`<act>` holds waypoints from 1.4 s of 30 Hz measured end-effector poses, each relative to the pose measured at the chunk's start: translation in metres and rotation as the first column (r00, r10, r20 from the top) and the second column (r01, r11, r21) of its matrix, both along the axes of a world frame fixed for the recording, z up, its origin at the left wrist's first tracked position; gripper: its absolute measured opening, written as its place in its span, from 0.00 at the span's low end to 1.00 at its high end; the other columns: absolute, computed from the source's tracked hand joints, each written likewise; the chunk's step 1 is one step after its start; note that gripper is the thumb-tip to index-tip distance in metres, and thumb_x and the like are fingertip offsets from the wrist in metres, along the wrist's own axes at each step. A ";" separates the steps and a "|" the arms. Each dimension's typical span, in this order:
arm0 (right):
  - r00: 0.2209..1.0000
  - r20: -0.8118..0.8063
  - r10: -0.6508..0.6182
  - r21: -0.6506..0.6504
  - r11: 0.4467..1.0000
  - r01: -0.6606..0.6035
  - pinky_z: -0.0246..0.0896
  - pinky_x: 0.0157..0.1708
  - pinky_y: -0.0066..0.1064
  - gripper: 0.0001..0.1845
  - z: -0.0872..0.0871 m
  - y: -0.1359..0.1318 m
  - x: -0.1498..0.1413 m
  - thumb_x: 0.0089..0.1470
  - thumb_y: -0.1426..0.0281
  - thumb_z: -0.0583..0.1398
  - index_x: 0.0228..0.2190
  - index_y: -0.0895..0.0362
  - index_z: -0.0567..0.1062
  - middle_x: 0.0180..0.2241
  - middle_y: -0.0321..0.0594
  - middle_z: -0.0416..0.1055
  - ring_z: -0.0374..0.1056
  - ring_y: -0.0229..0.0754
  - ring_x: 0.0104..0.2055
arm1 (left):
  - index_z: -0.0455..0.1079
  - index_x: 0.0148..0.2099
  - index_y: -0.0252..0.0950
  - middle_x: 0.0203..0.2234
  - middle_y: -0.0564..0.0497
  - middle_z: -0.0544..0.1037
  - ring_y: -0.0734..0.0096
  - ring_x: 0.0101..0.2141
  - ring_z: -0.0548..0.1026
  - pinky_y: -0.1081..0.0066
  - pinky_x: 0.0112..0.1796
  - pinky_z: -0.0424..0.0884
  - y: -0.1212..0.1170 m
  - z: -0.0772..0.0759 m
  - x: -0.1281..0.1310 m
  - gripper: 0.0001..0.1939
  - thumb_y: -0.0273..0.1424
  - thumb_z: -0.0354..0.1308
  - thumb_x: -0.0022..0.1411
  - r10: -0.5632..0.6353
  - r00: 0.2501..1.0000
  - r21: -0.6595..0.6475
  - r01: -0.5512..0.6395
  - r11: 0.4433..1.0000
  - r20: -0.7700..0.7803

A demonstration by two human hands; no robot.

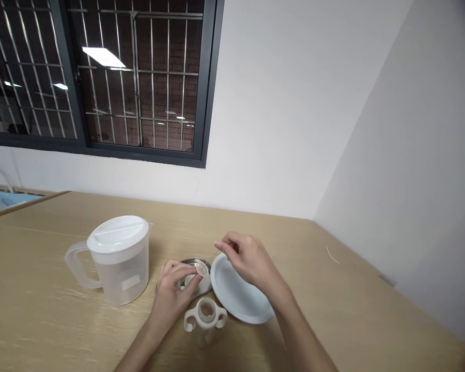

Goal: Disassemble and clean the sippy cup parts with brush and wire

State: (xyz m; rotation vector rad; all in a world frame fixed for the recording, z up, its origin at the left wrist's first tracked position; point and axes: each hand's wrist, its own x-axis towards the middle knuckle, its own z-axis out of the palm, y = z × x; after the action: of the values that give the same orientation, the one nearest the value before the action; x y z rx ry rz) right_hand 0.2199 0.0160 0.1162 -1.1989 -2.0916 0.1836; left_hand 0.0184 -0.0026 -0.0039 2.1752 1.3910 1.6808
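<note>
My left hand [174, 289] pinches a small round whitish cap [202, 268] between thumb and fingers, its open side turned toward me. My right hand [246, 258] grips a thin stick [211, 257] at its upper end; the lower tip reaches the cap. Whether the stick is a toothpick or a wire, I cannot tell. Below the hands stands a two-handled baby bottle [206, 316] without a lid, its round mouth facing up. Behind my left hand is a shiny metal dish [196, 260] with whitish parts in it, partly hidden by the fingers.
A clear pitcher [120, 263] with a white lid stands on the left. The pale blue plate [240, 294] lies partly under my right forearm. Another thin stick [332, 254] rests at the right of the wooden table [356, 310]. White walls and a barred window rise behind.
</note>
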 end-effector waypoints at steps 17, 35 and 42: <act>0.997 -0.079 0.023 0.039 0.999 -0.020 0.50 0.24 0.26 0.18 0.001 0.002 0.007 0.62 0.61 0.56 0.23 0.55 0.70 0.19 0.32 0.66 0.58 0.35 0.22 | 0.78 0.38 0.43 0.33 0.51 0.83 0.64 0.35 0.74 0.63 0.38 0.69 -0.010 0.008 0.003 0.04 0.32 0.62 0.62 0.023 0.999 0.042 -0.021 0.999 -0.040; 0.997 -0.037 0.062 -0.022 0.998 -0.063 0.49 0.25 0.26 0.14 -0.006 -0.001 -0.009 0.61 0.65 0.57 0.25 0.54 0.74 0.20 0.32 0.70 0.60 0.35 0.22 | 0.78 0.39 0.42 0.33 0.51 0.82 0.64 0.35 0.75 0.64 0.38 0.68 -0.009 0.003 0.005 0.04 0.31 0.61 0.62 0.033 0.998 0.077 -0.030 0.997 -0.046; 0.992 0.056 0.115 -0.073 0.991 -0.111 0.49 0.26 0.25 0.12 -0.021 -0.004 -0.030 0.61 0.68 0.58 0.26 0.53 0.76 0.23 0.33 0.75 0.64 0.35 0.23 | 0.78 0.39 0.43 0.33 0.52 0.82 0.65 0.35 0.74 0.64 0.39 0.68 -0.009 0.006 0.001 0.04 0.32 0.62 0.63 0.032 0.999 0.047 -0.030 0.998 -0.037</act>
State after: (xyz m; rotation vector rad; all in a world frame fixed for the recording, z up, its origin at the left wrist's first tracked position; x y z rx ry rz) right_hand 0.1902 0.0120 0.0957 -1.1390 -2.2236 0.2781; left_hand 0.0197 -0.0118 0.0022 2.2321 1.4164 1.7081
